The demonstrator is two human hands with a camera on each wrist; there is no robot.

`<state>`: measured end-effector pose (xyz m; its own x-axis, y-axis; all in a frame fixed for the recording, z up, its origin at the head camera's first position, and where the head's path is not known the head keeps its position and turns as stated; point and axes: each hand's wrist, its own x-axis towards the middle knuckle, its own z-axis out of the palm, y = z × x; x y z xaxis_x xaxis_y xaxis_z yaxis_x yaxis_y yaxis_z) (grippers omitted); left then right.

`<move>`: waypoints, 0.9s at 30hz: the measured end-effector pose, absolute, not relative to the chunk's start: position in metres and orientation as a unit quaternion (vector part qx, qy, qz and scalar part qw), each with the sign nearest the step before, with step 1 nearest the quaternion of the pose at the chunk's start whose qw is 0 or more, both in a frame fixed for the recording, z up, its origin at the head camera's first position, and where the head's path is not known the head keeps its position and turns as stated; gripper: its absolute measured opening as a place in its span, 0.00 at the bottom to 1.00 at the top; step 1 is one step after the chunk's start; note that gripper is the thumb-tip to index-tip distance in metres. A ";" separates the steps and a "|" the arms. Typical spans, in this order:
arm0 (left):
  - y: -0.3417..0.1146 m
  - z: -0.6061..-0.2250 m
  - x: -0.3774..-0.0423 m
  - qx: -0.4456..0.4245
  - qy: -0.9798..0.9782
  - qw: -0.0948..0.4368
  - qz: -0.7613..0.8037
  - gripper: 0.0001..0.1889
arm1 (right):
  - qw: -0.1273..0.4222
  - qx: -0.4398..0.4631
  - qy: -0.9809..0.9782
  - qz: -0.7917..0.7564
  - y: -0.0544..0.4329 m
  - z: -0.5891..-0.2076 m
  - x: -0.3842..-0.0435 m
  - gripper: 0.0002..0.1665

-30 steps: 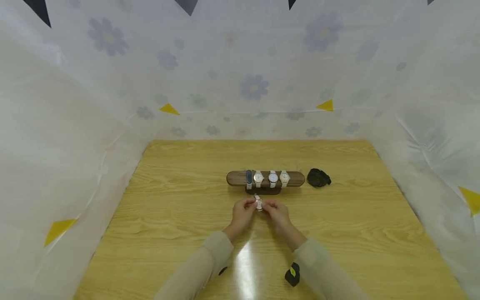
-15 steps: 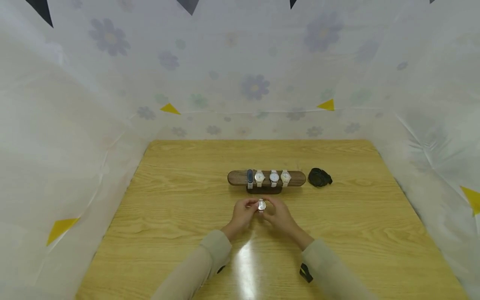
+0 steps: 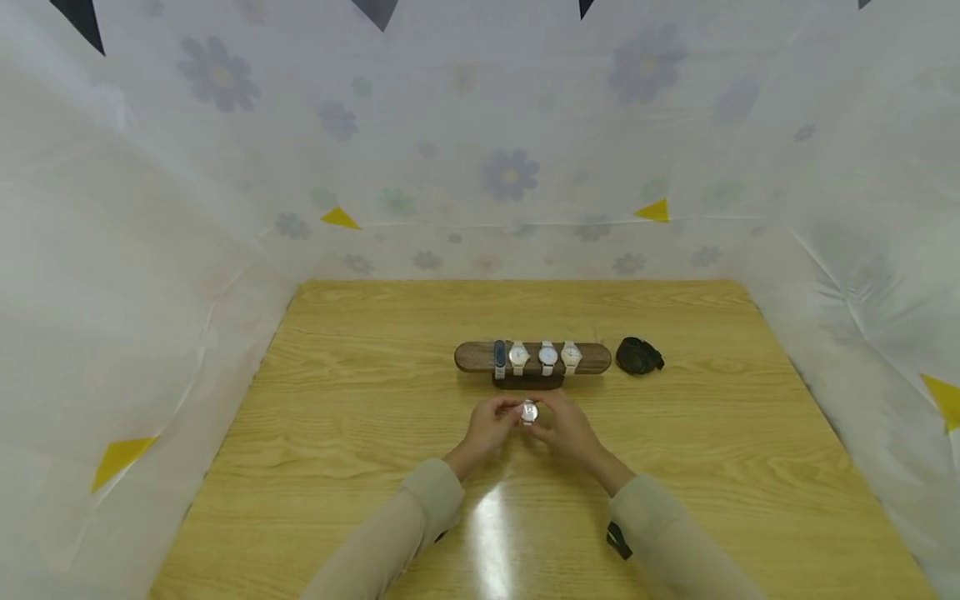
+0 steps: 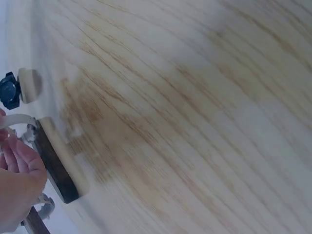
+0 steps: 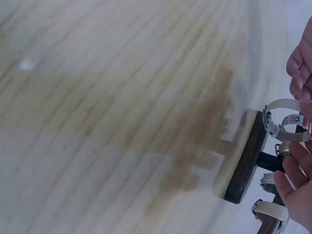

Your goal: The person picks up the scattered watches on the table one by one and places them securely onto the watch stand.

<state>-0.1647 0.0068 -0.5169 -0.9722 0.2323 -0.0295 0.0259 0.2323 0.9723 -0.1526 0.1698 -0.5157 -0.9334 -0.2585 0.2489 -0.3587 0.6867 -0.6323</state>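
A light-strapped wristwatch (image 3: 529,412) with a round pale face is held just in front of the watch stand (image 3: 472,357), its face turned up. My left hand (image 3: 489,427) pinches its left side, and my right hand (image 3: 567,429) grips it from the right with thumb and fingers. Seen from the right wrist, its strap (image 5: 282,103) forms a loop by the fingers of my right hand (image 5: 298,187). The left wrist view shows my left hand (image 4: 19,183) at the edge beside the pale strap (image 4: 18,119), with most of the watch cut off.
The dark wooden stand carries a dark-faced fitness band (image 3: 500,357) and three pale watches, one of them a white-faced watch (image 3: 548,357). To its right on the wooden table (image 3: 360,375) lies a black watch (image 3: 638,356). Floral sheeting (image 3: 510,175) encloses the table behind and at both sides.
The watch has turned so its face shows upward, and it has shifted slightly right. My right hand has moved a little right and its fingers have spread around the watch.
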 end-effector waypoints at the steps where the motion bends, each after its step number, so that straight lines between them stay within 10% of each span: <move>1: 0.004 -0.518 -0.165 0.085 0.787 0.077 0.606 0.12 | 0.073 0.163 -0.916 0.359 0.172 -0.518 -0.152 0.25; 19: -0.068 -0.516 -0.203 0.039 0.928 -0.085 0.360 0.30 | 0.083 -0.036 -0.891 0.445 0.253 -0.517 -0.149 0.27; 27: -0.057 -0.501 -0.219 0.117 0.978 -0.071 0.157 0.34 | 0.118 -0.042 -0.892 0.435 0.271 -0.508 -0.161 0.27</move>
